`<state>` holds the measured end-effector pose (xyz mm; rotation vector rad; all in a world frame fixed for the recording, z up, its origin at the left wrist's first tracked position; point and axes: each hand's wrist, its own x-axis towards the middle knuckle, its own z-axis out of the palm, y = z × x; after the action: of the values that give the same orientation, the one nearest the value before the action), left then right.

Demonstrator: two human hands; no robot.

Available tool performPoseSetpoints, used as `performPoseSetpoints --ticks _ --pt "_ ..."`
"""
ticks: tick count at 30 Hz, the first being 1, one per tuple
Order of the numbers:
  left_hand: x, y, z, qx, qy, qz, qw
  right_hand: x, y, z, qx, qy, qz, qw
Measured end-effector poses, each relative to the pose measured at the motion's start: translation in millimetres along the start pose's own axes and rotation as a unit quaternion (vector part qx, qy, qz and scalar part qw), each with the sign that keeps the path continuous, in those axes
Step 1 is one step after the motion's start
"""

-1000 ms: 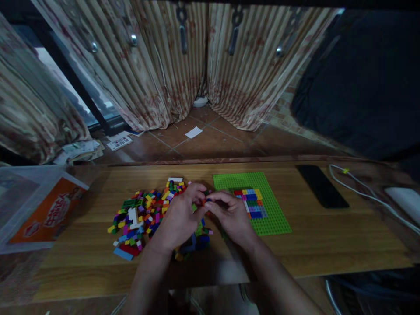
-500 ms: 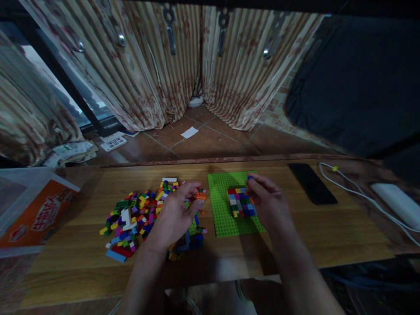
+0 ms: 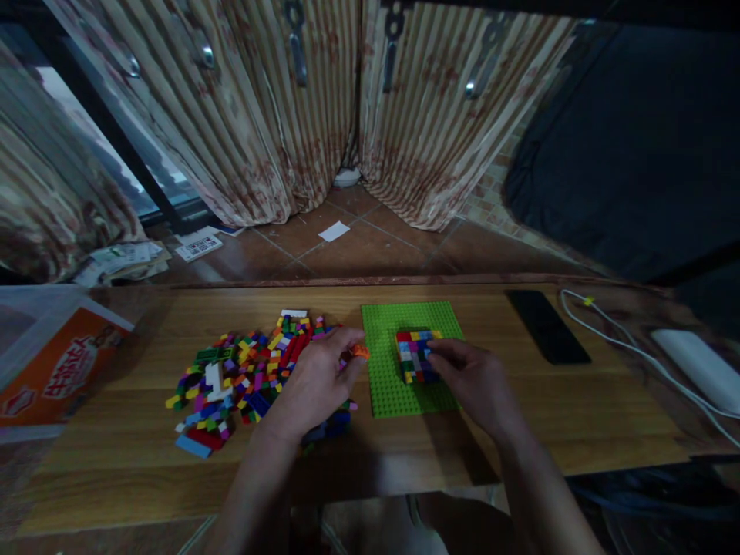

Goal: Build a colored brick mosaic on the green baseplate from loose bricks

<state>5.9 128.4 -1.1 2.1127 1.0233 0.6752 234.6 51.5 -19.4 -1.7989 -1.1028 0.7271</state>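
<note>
The left hand [image 3: 315, 378] pinched an orange brick [image 3: 361, 351] ready beside the green baseplate [image 3: 387, 385], while the right hand [image 3: 471, 378] pressed fingertips onto the multicoloured block [image 3: 413, 354], steadying it.

1.0 s ago: both hands met over the near edge of the pile of small multicoloured plastic bricks [image 3: 248, 370], fingers together on a small piece. 0.5 s ago: right hand [image 3: 471, 381] had crossed to the far edge of the square block of multicoloured bricks [image 3: 416, 354] on the green studded baseplate [image 3: 385, 385], a blue brick pinched in its fingertips. now: right hand lowered, fingertips touching the block's right side; blue brick no longer visible. left hand [image 3: 315, 381] shifted slightly right, small orange brick [image 3: 360, 351] pinched at baseplate's left edge.
</note>
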Motion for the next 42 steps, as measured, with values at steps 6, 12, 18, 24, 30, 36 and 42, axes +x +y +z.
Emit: performPoseSetpoints --ticks 6,12,18,24,30,36,42 --pt "0.9 -2.1 1.8 0.015 -0.006 -0.002 1.000 -1.2 -0.1 9.8 -0.070 -0.010 -0.026 0.997" --pt "0.5 -1.1 0.2 0.023 -0.001 0.002 1.000 1.1 -2.4 20.4 -0.096 0.002 -0.048 0.994" --pt "-0.6 -1.1 -1.7 0.024 0.013 0.003 1.000 0.8 -6.1 16.5 -0.118 0.004 -0.043 0.992" --pt "-2.0 -0.7 -2.2 0.025 0.009 0.001 1.000 4.1 0.7 9.4 -0.138 0.020 -0.035 0.990" --pt "-1.9 -1.0 -1.7 0.027 0.013 0.004 1.000 3.1 -1.3 11.9 -0.160 0.018 -0.025 0.987" --pt "-1.6 0.0 -2.1 0.028 0.007 0.005 1.000 4.3 -1.0 15.0 -0.182 0.021 -0.027 0.983" --pt "-2.1 -1.2 -0.9 0.021 0.008 0.015 1.000 6.8 -0.5 16.4 -0.168 0.015 -0.033 0.985"
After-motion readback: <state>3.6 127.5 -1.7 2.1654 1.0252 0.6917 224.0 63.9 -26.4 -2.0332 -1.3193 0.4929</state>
